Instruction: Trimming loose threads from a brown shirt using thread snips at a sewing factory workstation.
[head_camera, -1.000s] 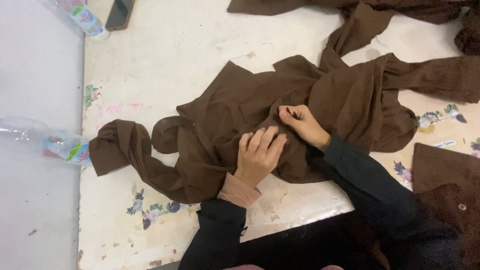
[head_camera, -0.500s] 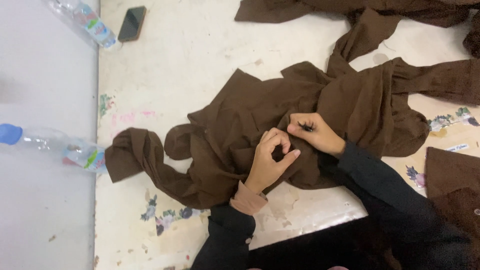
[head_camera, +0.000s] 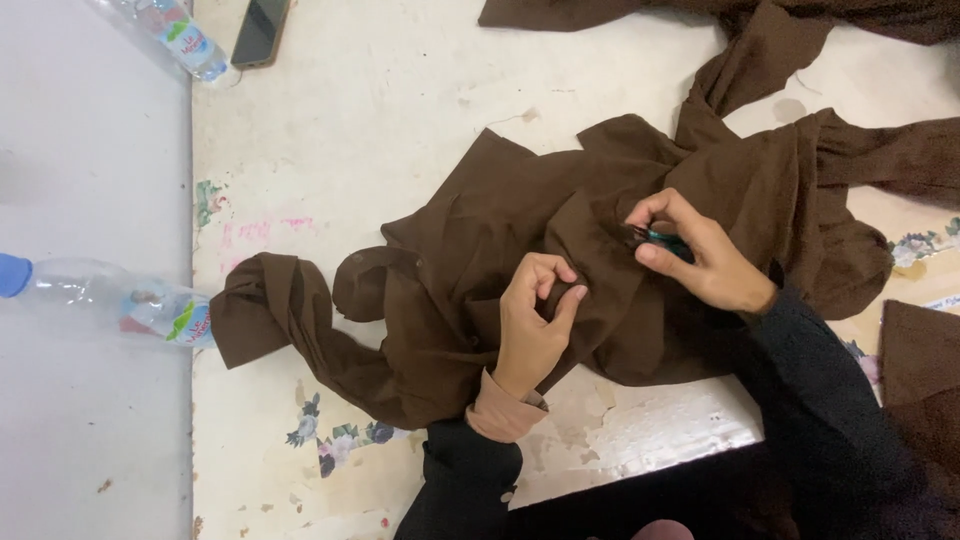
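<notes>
A crumpled dark brown garment (head_camera: 480, 250) lies across a worn white table (head_camera: 400, 110). My left hand (head_camera: 530, 325) pinches a fold of the brown cloth between thumb and fingers near the garment's middle. Just to the right, my right hand (head_camera: 700, 255) grips a small dark green-handled tool (head_camera: 655, 238), its tip pressed against the cloth. Both arms wear dark sleeves, and a tan cuff shows at the left wrist.
A plastic water bottle (head_camera: 110, 300) with a blue cap lies at the table's left edge. Another bottle (head_camera: 180, 35) and a dark phone (head_camera: 260, 30) sit at the top left. More brown cloth pieces (head_camera: 620, 12) lie along the top and at the right (head_camera: 920, 360).
My left hand has closed from lying flat on the cloth to pinching a fold. My right hand has stayed on the cloth holding the small tool. The view has shifted slightly.
</notes>
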